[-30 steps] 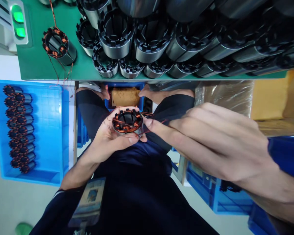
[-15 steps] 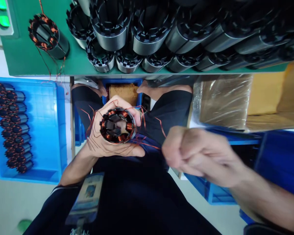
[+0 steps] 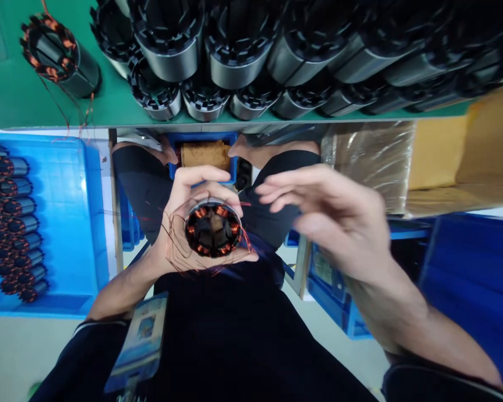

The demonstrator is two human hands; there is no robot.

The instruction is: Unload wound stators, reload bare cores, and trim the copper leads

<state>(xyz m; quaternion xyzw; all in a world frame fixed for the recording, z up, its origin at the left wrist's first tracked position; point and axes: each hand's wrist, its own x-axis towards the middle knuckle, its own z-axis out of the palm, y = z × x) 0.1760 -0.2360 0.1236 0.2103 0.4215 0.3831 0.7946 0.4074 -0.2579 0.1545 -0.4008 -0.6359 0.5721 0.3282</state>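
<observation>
My left hand point(image 3: 174, 223) is wrapped round a motor stator point(image 3: 188, 231), a dark ring with copper coils inside, held above my lap with its open end facing me. Loose copper wires point(image 3: 247, 240) stick out around its rim and trail over the palm. To the right of the stator, my right hand point(image 3: 339, 218) hovers apart from it with the fingers spread and nothing visible between them. Some blur lies on its fingertips.
Rows of unwound stators point(image 3: 243, 67) stand on the green bench point(image 3: 109, 114), with one wound stator point(image 3: 77, 70) at left. A blue tray point(image 3: 67, 223) holds several small wound stators point(image 3: 20, 226). Cardboard and a plastic-wrapped pack point(image 3: 369, 162) lie at right, above blue bins point(image 3: 469, 273).
My right hand has gone from a blurred fist to spread fingers and risen a little. The stator in my left hand has shifted slightly right and turned. The whole view has shifted.
</observation>
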